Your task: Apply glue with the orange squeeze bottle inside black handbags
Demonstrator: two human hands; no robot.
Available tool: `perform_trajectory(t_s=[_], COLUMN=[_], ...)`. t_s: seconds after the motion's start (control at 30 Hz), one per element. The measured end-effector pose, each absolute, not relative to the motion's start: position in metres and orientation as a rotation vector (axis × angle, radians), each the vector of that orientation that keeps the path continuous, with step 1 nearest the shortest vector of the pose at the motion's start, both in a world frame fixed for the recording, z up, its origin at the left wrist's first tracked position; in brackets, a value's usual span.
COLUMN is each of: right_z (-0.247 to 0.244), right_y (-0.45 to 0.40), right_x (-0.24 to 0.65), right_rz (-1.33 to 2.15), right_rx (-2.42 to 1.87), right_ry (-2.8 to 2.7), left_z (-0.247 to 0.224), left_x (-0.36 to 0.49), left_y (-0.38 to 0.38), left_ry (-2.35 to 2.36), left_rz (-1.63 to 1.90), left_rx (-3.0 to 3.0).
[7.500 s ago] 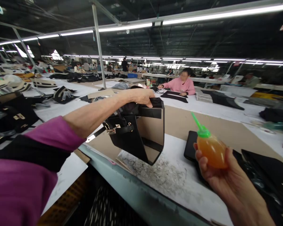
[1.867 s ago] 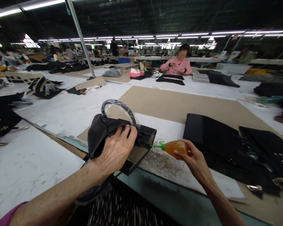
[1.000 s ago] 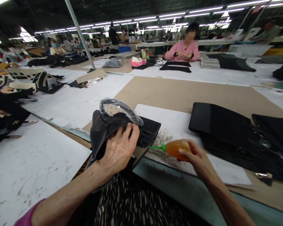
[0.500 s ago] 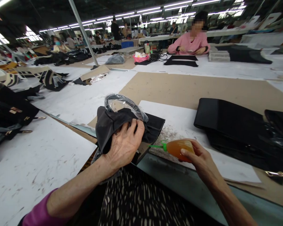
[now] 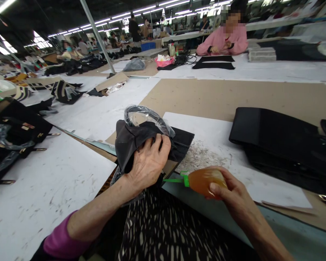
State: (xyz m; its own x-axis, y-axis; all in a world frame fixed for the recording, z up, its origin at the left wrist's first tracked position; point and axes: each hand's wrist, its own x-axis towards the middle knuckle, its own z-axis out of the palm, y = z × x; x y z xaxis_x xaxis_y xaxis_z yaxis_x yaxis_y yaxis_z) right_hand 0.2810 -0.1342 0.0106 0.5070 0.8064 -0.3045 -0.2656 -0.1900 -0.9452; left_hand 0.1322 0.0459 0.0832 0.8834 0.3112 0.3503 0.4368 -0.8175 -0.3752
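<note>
A black bag (image 5: 127,141) with a plastic-wrapped handle (image 5: 149,114) lies at the table edge in the middle. My left hand (image 5: 150,159) grips its dark fabric, fingers curled over the material and their tips partly hidden. My right hand (image 5: 225,185) is wrapped round a glue bottle (image 5: 206,181) of amber liquid with a green nozzle. The bottle lies nearly level, its nozzle pointing left at the bag's lower edge, below my left hand. Whether the tip touches the bag I cannot tell.
Black bag pieces (image 5: 274,134) lie on the right, and black bags with metal fittings (image 5: 19,134) on the left. Across the table sits a person in pink (image 5: 225,40), near a pink basket (image 5: 164,62). A slanting metal pole (image 5: 97,36) rises behind.
My right hand has brought the bottle lower, and its nozzle is nearer the bag's lower edge. My left hand keeps its hold on the bag. The whole view has shifted slightly.
</note>
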Motion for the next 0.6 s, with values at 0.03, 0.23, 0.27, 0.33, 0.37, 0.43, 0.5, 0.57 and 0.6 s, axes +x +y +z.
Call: perform_trajectory(t_s=[0.03, 0.23, 0.27, 0.33, 0.37, 0.43, 0.5, 0.57, 0.6], right_z=[0.0122, 0.0125, 0.0111, 0.0081, 0.0068, 0.0052, 0.0053, 0.0065, 0.0072], right_y=[-0.1341, -0.1366, -0.1371, -0.1374, -0.1373, -0.1366, -0.1359, -0.1356, -0.1358], right_x=[0.2778, 0.2722, 0.2733, 0.2754, 0.2760, 0.2760, 0.2742, 0.2715, 0.2701], right_rz=[1.040, 1.052, 1.038, 1.009, 1.004, 1.013, 1.023, 1.024, 1.024], right_rx=[-1.454, -1.395, -1.392, -1.385, -1.376, -1.356, -1.349, -1.359, -1.364], right_ry=[-0.481, -0.400, -0.382, -0.346, -0.330, -0.298, -0.275, -0.272, -0.272], left_z=[0.0831, 0.0840, 0.0843, 0.0846, 0.0847, 0.0848, 0.0851, 0.0857, 0.0859], left_x=[0.1320, 0.1306, 0.1304, 0.1303, 0.1302, 0.1303, 0.1305, 0.1307, 0.1308], left_y=[0.0461, 0.0458, 0.0457, 0.0455, 0.0453, 0.0448, 0.0442, 0.0437, 0.0435], left_ry=[-0.544, -0.560, -0.562, -0.564, -0.566, -0.575, -0.588, -0.603, -0.604], left_rz=[-0.374, -0.380, -0.383, -0.384, -0.379, -0.357, -0.330, -0.310, -0.306], left_rx=[-2.600, -2.600, -2.595, -2.587, -2.586, -2.591, -2.597, -2.600, -2.602])
